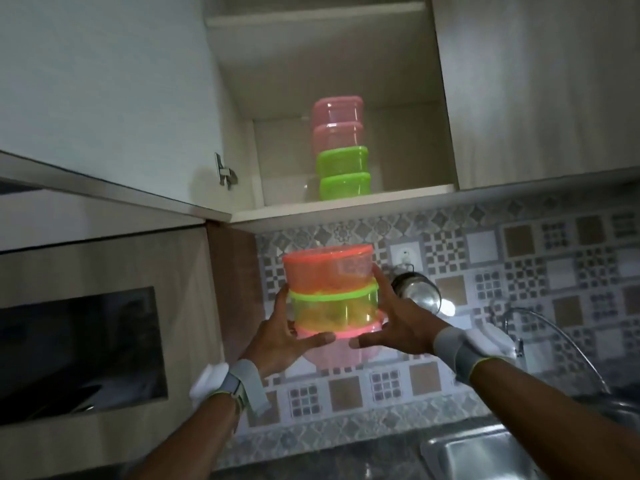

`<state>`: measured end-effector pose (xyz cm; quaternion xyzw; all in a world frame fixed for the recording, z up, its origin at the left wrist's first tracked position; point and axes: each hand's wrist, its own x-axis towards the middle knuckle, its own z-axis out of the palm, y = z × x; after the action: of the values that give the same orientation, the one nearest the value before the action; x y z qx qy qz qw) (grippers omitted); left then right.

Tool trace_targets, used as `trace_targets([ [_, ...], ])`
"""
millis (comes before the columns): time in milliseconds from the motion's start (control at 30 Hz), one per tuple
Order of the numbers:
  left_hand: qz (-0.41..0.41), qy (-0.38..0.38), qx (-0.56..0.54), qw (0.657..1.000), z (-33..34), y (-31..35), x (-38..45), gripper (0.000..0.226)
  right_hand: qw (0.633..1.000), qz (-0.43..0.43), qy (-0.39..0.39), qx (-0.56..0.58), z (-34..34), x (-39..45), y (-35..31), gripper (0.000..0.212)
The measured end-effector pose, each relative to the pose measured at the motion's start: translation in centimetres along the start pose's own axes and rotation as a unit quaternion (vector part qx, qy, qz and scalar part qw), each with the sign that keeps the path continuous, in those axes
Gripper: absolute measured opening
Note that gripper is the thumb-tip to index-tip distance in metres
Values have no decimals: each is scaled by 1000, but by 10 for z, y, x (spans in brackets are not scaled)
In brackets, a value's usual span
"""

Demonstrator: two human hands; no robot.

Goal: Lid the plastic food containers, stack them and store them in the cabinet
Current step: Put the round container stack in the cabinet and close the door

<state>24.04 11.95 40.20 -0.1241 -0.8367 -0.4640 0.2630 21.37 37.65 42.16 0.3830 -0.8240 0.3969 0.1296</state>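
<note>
Both hands, left hand [289, 336] and right hand [398, 320], are gripping a three-container stack [332, 296] below the open cabinet [346, 207], where four lidded containers [341, 150] are sitting; palms are hiding the lowest container's sides.

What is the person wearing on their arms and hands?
Both hands are bare, with no gloves or rings that I can see. The left hand has a grey strap around its wrist with a white block fixed to it. The right hand wears a matching grey wrist strap, also with a white block. No sleeves show on the forearms.
</note>
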Motion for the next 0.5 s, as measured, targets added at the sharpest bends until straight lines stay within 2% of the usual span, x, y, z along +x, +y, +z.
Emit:
trace_targets([
  [100,38,14,-26,999,-15,50,11,128,998,-6,14,-56,-34,16,-29,138],
  [200,58,2,6,998,-35,98,18,118,998,-36,9,-47,-65,26,-57,131],
  [300,60,13,51,997,-57,133,25,131,997,-52,3,-52,-90,36,-86,132],
  [367,46,37,94,994,-69,152,30,136,998,-39,-2,-48,-106,41,-104,140],
  [433,45,61,124,989,-81,168,35,130,999,-20,-12,-37,-120,45,-123,147],
  [500,56,81,146,984,-92,185,40,124,999,-29,-14,-18,-132,48,-139,140],
])
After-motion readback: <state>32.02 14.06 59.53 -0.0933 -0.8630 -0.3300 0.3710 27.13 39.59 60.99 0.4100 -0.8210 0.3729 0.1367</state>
